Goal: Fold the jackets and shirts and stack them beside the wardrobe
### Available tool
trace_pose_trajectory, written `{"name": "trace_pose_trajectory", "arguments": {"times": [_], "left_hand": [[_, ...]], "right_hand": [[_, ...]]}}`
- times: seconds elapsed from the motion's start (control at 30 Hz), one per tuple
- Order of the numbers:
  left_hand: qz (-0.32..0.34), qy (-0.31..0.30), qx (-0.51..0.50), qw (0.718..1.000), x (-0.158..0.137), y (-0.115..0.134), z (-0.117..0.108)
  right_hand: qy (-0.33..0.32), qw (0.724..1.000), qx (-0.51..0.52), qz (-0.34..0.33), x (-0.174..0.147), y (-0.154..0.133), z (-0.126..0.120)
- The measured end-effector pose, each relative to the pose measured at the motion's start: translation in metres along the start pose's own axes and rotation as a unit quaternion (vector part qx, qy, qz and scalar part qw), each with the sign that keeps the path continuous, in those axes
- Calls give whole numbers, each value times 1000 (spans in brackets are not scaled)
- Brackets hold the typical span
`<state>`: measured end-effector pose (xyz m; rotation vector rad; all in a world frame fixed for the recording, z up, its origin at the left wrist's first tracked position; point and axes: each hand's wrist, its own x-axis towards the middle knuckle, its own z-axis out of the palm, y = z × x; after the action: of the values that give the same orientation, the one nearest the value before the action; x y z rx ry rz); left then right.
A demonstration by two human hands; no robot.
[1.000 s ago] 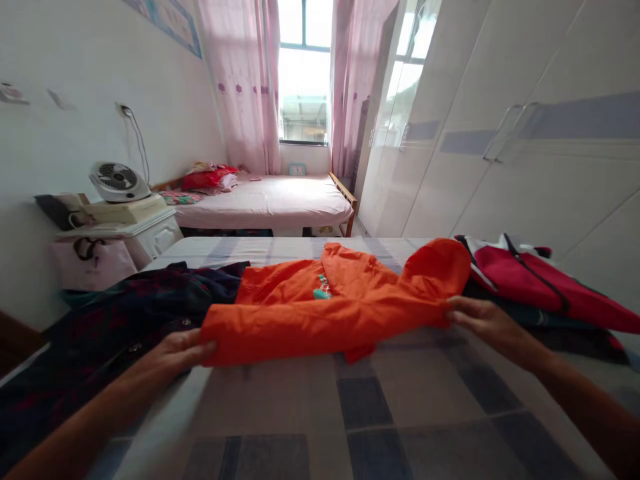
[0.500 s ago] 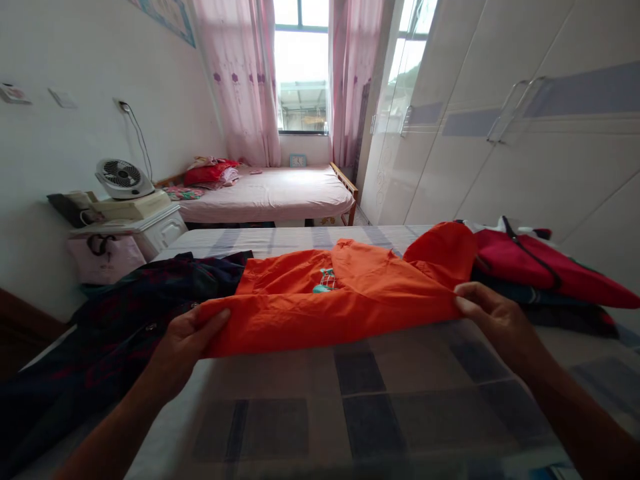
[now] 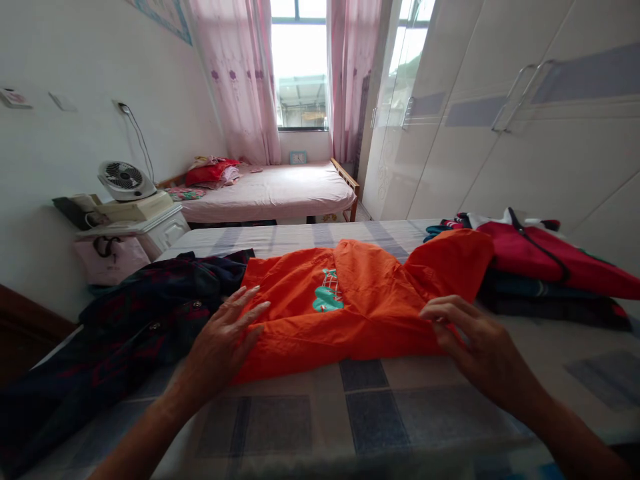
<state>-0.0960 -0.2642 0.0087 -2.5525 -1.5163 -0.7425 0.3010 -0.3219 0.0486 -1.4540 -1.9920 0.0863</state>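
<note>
An orange jacket (image 3: pixel 295 270) with what looks like a hood at its right end lies partly folded on the bed, its near edge turned over. A green and white print shows on its front. My left hand (image 3: pixel 233 330) is over the jacket's left end, fingers spread and not gripping. At the right end, my right hand (image 3: pixel 463 330) hovers with loosely curved fingers apart; whether its fingertips touch the cloth is hard to tell. Beside my left hand lies a dark patterned garment (image 3: pixel 145 313) with metal snaps.
A stack of folded clothes with a red garment (image 3: pixel 535 250) on top sits right of the jacket. Under everything is a checked bedsheet (image 3: pixel 280 427). Farther off are a pink bed (image 3: pixel 285 190), a small fan (image 3: pixel 125 179) on a cabinet, and a white wardrobe (image 3: pixel 550 153).
Both hands have let go of the jacket's near edge, which now rests on the bed. My hands have moved inward, and more of the green print shows.
</note>
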Motion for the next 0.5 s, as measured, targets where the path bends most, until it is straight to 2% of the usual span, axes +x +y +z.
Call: {"name": "trace_pose_trajectory", "arguments": {"times": [0.07,0.13,0.17,0.23,0.33,0.43,0.5], "left_hand": [[25,-56,22,998,0,-4,13],[4,-104,38,994,-3,-12,27],[-13,-119,44,992,-5,-16,32],[-35,-136,61,988,-6,-21,34],[-39,-143,105,983,7,-18,24],[-52,-131,84,987,40,-5,12],[-61,-119,1,991,73,5,13]], "right_hand": [[-75,997,22,-1,7,0,18],[-138,990,23,24,9,10,39],[-148,988,18,39,9,17,48],[-131,989,7,60,5,28,62],[-107,992,-4,70,-1,34,69],[-108,992,-4,70,-2,31,67],[-106,992,-2,70,-2,28,65]]}}
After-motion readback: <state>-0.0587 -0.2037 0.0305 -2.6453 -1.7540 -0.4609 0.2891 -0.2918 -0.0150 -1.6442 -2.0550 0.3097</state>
